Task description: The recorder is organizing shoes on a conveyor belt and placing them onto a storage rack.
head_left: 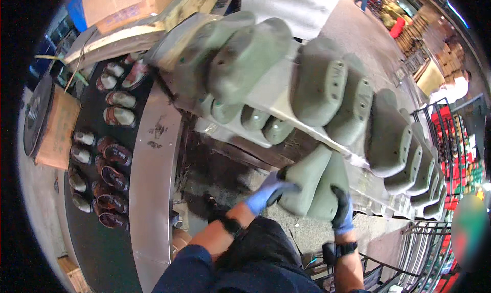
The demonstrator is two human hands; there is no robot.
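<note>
Two green shoe forms sit clamped between my left hand and right hand, side by side, long axes pointing away toward the shelf.

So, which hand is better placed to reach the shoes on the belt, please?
Likely the left hand: it's nearer the dark belt; the right hand is beyond the green lasts.

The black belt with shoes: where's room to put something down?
Bare belt shows at the near end, below the brown shoes, left of the metal ledge. Farther up, pale shoes crowd in too, and shoe lasts crowd the rack.
</note>
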